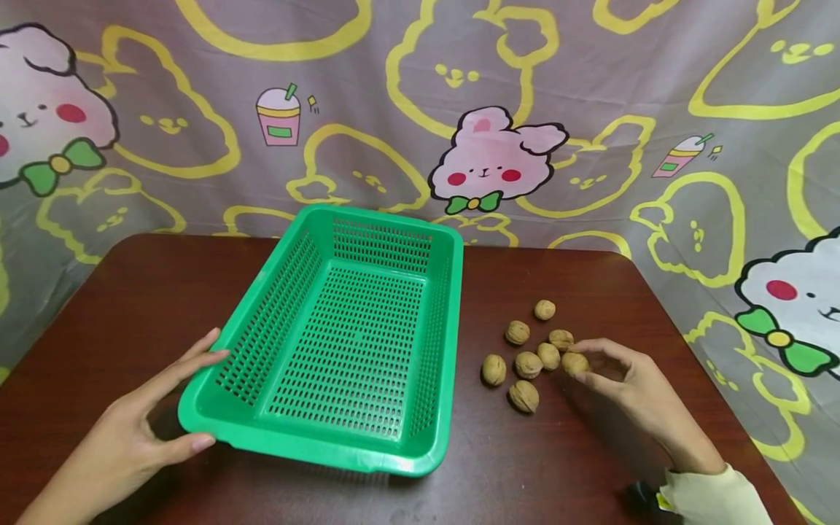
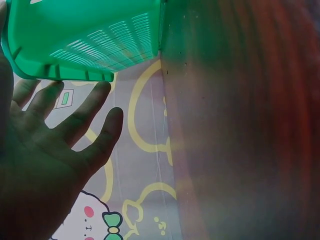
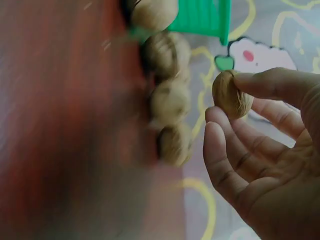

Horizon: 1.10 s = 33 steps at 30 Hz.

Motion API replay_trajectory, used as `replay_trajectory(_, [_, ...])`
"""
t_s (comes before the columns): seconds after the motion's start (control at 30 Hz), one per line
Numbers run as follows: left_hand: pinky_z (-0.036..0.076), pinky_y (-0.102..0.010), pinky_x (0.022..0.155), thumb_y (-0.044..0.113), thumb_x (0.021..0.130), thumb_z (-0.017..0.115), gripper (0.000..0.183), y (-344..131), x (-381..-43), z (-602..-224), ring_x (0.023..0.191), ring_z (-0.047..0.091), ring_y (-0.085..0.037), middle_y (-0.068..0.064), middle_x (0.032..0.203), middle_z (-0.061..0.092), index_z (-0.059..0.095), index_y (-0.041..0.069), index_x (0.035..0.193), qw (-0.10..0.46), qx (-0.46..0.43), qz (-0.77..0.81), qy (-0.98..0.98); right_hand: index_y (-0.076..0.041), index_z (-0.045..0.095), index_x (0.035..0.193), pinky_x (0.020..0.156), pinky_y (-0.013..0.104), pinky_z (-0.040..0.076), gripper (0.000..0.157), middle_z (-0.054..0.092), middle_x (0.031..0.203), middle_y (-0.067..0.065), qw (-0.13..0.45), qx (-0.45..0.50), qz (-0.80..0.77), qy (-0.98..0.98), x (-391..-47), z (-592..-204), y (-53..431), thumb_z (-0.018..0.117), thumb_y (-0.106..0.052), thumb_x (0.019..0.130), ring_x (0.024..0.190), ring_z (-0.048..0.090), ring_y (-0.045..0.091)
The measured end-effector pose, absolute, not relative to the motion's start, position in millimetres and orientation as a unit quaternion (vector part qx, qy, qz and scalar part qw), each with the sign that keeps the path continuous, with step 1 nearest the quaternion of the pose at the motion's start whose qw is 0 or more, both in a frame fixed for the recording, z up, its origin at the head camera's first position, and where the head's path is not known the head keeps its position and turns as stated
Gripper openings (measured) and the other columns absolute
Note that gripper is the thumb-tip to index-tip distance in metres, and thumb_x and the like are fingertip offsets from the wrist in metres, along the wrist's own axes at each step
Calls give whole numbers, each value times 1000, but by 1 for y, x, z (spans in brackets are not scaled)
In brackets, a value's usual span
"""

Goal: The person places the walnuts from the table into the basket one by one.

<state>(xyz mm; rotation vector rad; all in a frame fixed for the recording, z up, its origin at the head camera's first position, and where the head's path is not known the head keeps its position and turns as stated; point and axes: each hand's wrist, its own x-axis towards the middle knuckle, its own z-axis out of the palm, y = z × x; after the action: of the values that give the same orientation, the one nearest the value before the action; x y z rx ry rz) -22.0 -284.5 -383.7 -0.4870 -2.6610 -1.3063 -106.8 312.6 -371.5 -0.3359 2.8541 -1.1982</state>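
Note:
A walnut (image 1: pixel 575 363) is pinched between the thumb and fingers of my right hand (image 1: pixel 646 397). The right wrist view shows this walnut (image 3: pixel 230 97) standing out from the table surface. Several other brown walnuts (image 1: pixel 528 364) lie in a loose group just left of that hand. My left hand (image 1: pixel 134 423) is at the near left corner of a green plastic basket (image 1: pixel 315 448), its thumb by the front rim and its fingers along the left side. In the left wrist view those fingers (image 2: pixel 80 122) are extended and spread beside the basket's rim.
The basket's slotted floor (image 1: pixel 348 350) is bare. All of this stands on a dark reddish-brown table (image 1: pixel 525 467). A grey cloth with cartoon rabbits (image 1: pixel 367 95) hangs behind and beside the table. A small dark object (image 1: pixel 639 496) lies by the right sleeve.

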Motion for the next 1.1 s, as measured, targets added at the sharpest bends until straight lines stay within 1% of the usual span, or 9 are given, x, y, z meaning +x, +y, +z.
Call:
replay_trajectory(0.1, [30, -2, 102, -2, 72, 91, 97, -285, -22, -384, 150, 30, 11, -8, 174, 29, 48, 15, 157, 72, -162, -433, -884, -18, 70, 130, 74, 23, 56, 34, 69, 129, -3, 18, -127, -375, 918, -107, -359, 301, 77, -17, 96, 106, 65, -8])
replay_trajectory(0.27, [29, -2, 102, -1, 71, 92, 98, -286, -23, -384, 151, 29, 11, -9, 173, 30, 48, 15, 157, 76, -164, -430, -885, -18, 70, 129, 82, 23, 57, 33, 72, 126, -2, 42, -207, -402, 891, -117, -341, 278, 74, -11, 97, 106, 69, 5])
replay_trajectory(0.3, [29, -2, 101, -1, 71, 92, 98, -286, -23, -385, 151, 29, 11, -9, 173, 29, 48, 15, 157, 76, -163, -430, -885, -16, 70, 129, 84, 25, 57, 33, 72, 125, -2, 51, -227, -412, 881, -120, -337, 272, 74, -7, 97, 105, 69, 9])
replay_trajectory(0.5, [29, -2, 101, -1, 72, 92, 97, -286, -22, -385, 150, 29, 12, -7, 174, 29, 48, 16, 157, 76, -162, -432, -884, -17, 70, 127, 80, 32, 60, 36, 69, 130, 3, 137, -327, -450, 820, -145, -310, 233, 72, 0, 96, 110, 66, 16])
replay_trajectory(0.6, [30, -2, 102, -2, 72, 92, 97, -285, -23, -385, 150, 30, 12, -7, 174, 30, 48, 14, 157, 78, -165, -432, -883, -15, 70, 127, 79, 31, 57, 36, 70, 128, 6, 166, -372, -452, 794, -159, -297, 211, 73, 1, 95, 106, 65, 19])
replay_trajectory(0.7, [31, -2, 103, -3, 72, 91, 96, -284, -23, -384, 150, 31, 11, -7, 173, 30, 48, 13, 156, 77, -168, -434, -882, -12, 70, 128, 84, 32, 59, 36, 71, 125, 7, 195, -388, -456, 777, -169, -288, 191, 73, 1, 94, 104, 66, 21])
replay_trajectory(0.83, [30, -3, 103, -3, 71, 91, 97, -283, -25, -384, 149, 32, 11, -6, 173, 30, 48, 13, 156, 79, -170, -440, -878, -16, 72, 126, 94, 35, 58, 34, 73, 124, -1, 221, -386, -436, 782, -176, -277, 164, 74, -4, 95, 107, 70, 21])
replay_trajectory(0.97, [29, -3, 103, -3, 70, 92, 97, -285, -25, -386, 148, 33, 11, -5, 173, 30, 49, 14, 156, 82, -169, -443, -876, -17, 73, 124, 94, 40, 59, 32, 72, 124, -1, 252, -410, -420, 769, -180, -270, 135, 71, -3, 96, 105, 70, 23])
replay_trajectory(1.1, [29, -4, 103, -5, 69, 91, 98, -288, -25, -389, 149, 33, 10, -4, 174, 30, 49, 12, 156, 86, -175, -450, -871, -11, 72, 123, 92, 42, 59, 31, 71, 122, 4, 299, -442, -416, 737, -185, -267, 104, 67, 2, 95, 102, 70, 27])
